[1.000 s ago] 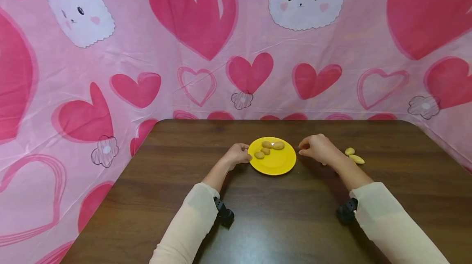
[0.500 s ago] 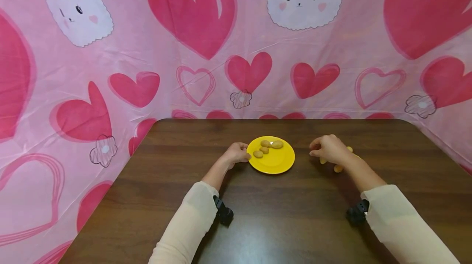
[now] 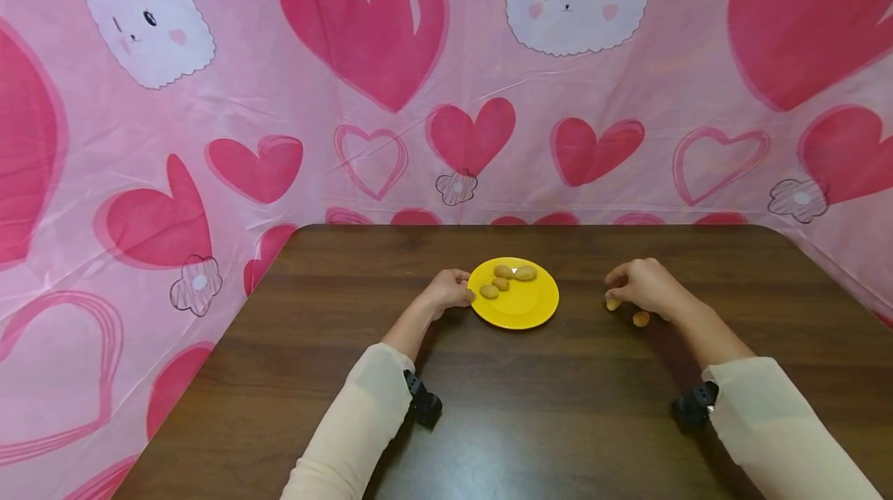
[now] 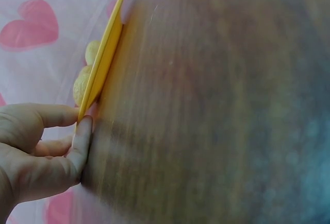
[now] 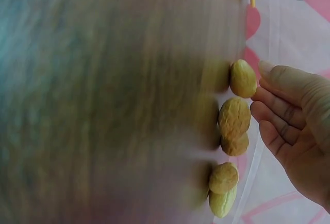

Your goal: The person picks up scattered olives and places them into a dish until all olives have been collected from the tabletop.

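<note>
- Dark wooden table under the yellow plate; pink heart-print cloth behind it.
- Four potatoes on the plate; five loose potatoes right of it, partly screened by the right hand.
- Left hand pinches the plate's left rim.
- Right hand, right of the plate, slack and released beside one potato; contact unclear.

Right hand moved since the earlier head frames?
Yes. The right hand has shifted rightward along the table, farther from the yellow plate.
</note>
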A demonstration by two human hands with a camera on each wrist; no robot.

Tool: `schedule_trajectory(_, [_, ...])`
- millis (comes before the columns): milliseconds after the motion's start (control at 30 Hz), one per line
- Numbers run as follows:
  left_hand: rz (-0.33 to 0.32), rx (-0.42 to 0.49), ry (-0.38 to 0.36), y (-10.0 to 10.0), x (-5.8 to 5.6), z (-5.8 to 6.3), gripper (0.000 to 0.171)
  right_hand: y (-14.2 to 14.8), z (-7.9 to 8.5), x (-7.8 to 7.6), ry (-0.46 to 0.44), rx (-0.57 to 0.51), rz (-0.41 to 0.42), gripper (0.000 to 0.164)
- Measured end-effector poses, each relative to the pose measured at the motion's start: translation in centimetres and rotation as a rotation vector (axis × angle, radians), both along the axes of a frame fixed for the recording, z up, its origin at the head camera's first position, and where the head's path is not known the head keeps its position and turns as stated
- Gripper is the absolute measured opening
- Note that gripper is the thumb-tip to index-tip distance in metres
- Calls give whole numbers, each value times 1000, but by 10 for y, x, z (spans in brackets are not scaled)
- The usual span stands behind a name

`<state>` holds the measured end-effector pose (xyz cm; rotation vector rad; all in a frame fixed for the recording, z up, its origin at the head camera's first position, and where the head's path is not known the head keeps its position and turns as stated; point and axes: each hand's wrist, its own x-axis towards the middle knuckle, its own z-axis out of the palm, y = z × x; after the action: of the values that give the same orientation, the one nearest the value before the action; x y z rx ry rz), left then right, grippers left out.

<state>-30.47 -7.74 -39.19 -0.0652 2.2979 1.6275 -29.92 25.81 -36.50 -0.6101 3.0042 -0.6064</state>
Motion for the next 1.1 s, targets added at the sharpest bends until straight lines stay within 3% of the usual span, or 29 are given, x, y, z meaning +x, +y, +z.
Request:
schedule_trajectory(700, [0,-5,9,0,0,-1,46,14,-6,3,-40,-10,35,27])
schedule_trajectory(1100, [-2,-1,7,-1,2,0,46,12,-7,2,-16,6,70,18])
